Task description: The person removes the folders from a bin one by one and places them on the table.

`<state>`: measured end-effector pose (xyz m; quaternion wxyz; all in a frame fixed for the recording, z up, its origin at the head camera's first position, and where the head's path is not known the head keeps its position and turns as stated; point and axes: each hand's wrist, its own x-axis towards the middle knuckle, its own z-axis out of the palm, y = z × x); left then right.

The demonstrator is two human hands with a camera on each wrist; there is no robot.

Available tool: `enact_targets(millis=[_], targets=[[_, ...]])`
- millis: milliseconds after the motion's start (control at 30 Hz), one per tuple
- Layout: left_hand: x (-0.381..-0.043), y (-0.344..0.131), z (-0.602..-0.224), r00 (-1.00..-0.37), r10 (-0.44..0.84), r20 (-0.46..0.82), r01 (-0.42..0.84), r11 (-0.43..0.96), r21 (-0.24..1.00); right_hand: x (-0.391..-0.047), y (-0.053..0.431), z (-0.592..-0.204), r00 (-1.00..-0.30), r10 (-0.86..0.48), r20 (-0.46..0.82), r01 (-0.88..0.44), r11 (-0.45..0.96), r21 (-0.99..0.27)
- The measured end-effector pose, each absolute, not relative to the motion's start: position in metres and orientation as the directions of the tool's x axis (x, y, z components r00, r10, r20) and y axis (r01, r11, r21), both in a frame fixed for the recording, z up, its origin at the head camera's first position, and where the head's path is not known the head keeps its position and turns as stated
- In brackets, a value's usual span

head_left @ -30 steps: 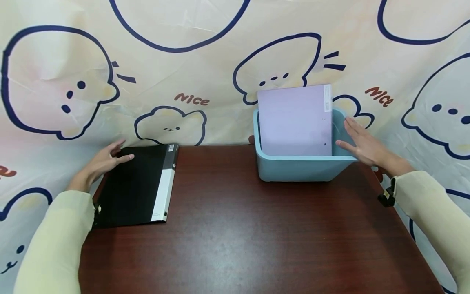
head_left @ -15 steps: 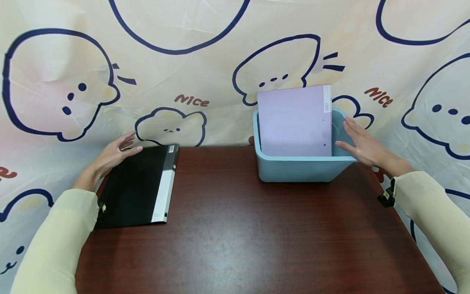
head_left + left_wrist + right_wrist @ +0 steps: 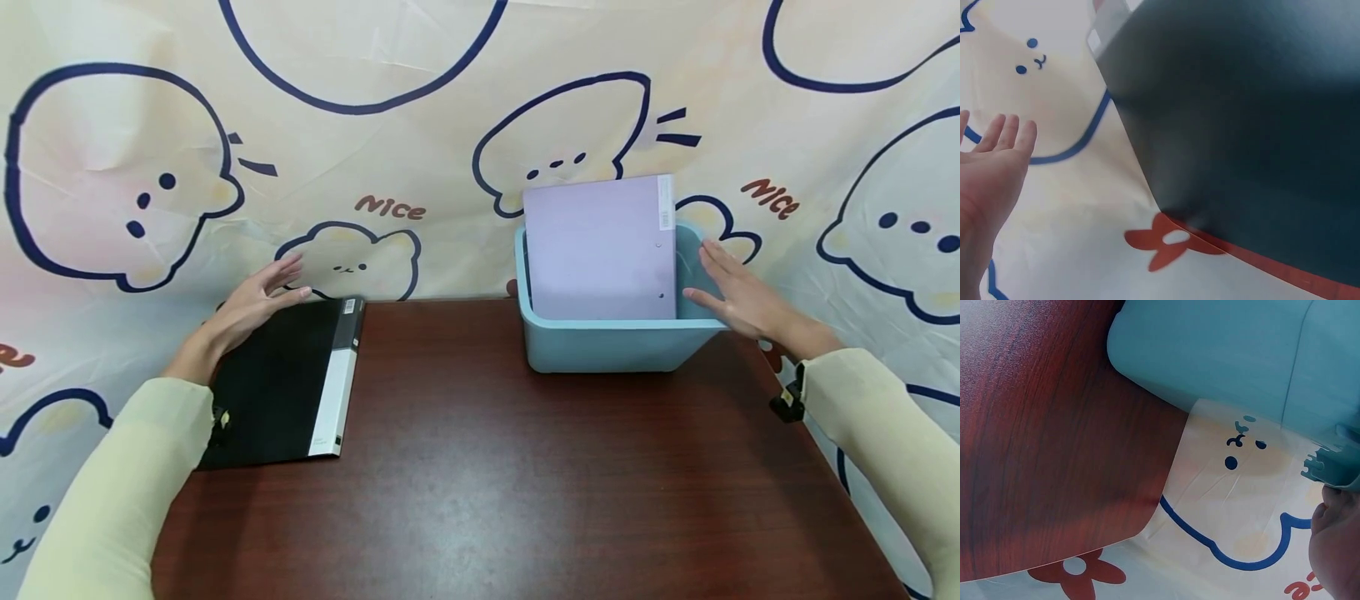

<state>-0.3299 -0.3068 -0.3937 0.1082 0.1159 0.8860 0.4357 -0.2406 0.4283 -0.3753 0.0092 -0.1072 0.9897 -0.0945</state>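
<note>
On the left of the table lies a black folder (image 3: 277, 383) with a grey and white spine along its right side. My left hand (image 3: 258, 304) is over its far left corner in the head view, fingers extended and holding nothing. The left wrist view shows that hand (image 3: 994, 178) beside the folder (image 3: 1241, 137), a gap between them. At the back right stands a light blue bin (image 3: 600, 348) with a lilac folder (image 3: 600, 250) upright inside, sticking out above the rim. My right hand (image 3: 750, 296) rests at the bin's right rim, fingers straight, thumb reaching over the inside.
Both things are on a dark reddish-brown wooden table (image 3: 465, 492). A cartoon-printed cloth (image 3: 420, 150) hangs along the back and both sides. The bin stands near the table's back edge. Its outer wall (image 3: 1210, 356) fills the top of the right wrist view.
My left hand has moved right and away from me, rising over the black folder's far edge. My right hand stays at the bin's rim; folder and bin keep their places.
</note>
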Motion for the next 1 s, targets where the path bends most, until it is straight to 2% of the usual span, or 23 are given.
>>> enact_targets(millis=[533, 1000], targets=[[-0.336, -0.262, -0.377, -0.901, 0.434, -0.008, 0.213, 0.459, 0.862, -0.242, 0.430, -0.376, -0.976, -0.217, 0.001, -0.213, 0.955, -0.205], [-0.341, -0.223, -0.363, -0.870, 0.490, 0.054, 0.276, 0.394, 0.877, -0.242, 0.428, -0.376, -0.975, -0.222, 0.003, -0.218, 0.953, -0.211]])
